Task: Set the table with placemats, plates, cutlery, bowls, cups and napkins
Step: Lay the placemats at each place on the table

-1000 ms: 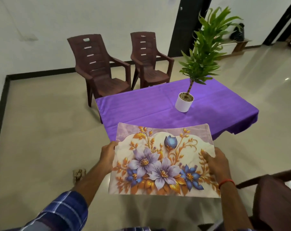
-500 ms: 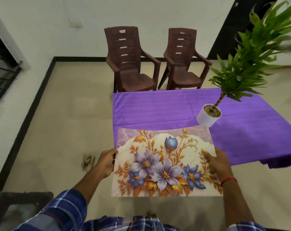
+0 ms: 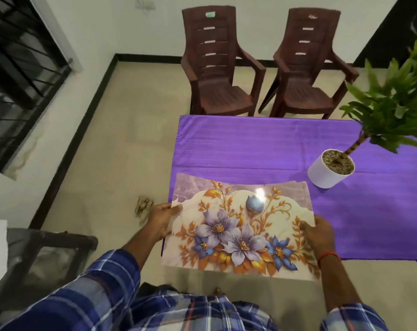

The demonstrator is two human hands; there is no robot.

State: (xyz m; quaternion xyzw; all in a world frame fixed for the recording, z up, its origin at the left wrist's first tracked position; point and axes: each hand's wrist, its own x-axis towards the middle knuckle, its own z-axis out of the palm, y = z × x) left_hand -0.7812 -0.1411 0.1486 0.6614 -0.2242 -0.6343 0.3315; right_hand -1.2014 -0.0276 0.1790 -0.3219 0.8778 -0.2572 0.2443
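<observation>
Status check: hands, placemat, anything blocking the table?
Left hand and right hand grip floral placemat edges. Placemat over near corner of purple table. Potted plant apart, right.

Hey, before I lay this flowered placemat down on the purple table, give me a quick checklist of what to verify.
1. Grip of the left hand on the placemat, left edge: ok.
2. Grip of the right hand on its right edge: ok.
3. The plant pot stands apart from the placemat, beyond its far right corner: ok.
4. The purple tablecloth is bare beyond the placemat: ok. Under the placemat: cannot tell.
5. The placemat is flat: not ok, its far edge bows.
6. The placemat is fully over the table: not ok, its near edge overhangs toward you.
</observation>
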